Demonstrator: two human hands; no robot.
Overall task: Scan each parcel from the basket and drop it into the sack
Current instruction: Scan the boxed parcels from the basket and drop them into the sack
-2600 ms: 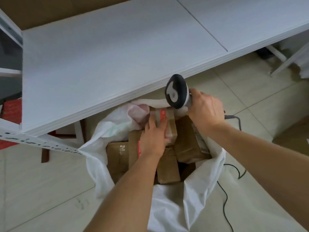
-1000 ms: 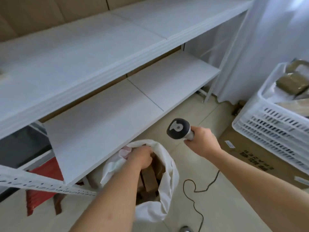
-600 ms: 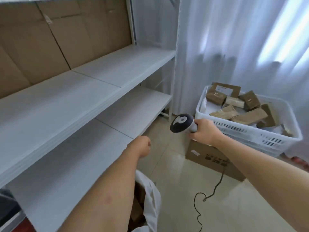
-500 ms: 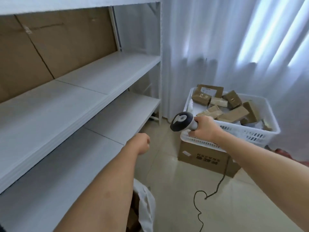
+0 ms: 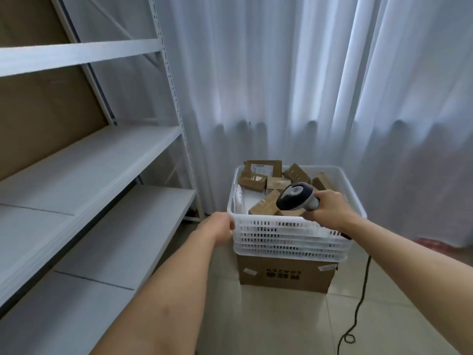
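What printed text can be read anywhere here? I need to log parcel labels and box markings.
None can be read.
Shipping label on the rear parcel in the basket: print too small and blurred.
Dark block lettering on the cardboard box under the basket: appears upside down, blurred, unreadable.
White stickers on that box: no legible print.
Light mark on the scanner: a symbol, not text.

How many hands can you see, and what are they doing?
2. The left hand is at the near left corner of the white basket, fingers curled, empty. The right hand grips the scanner over the parcels.
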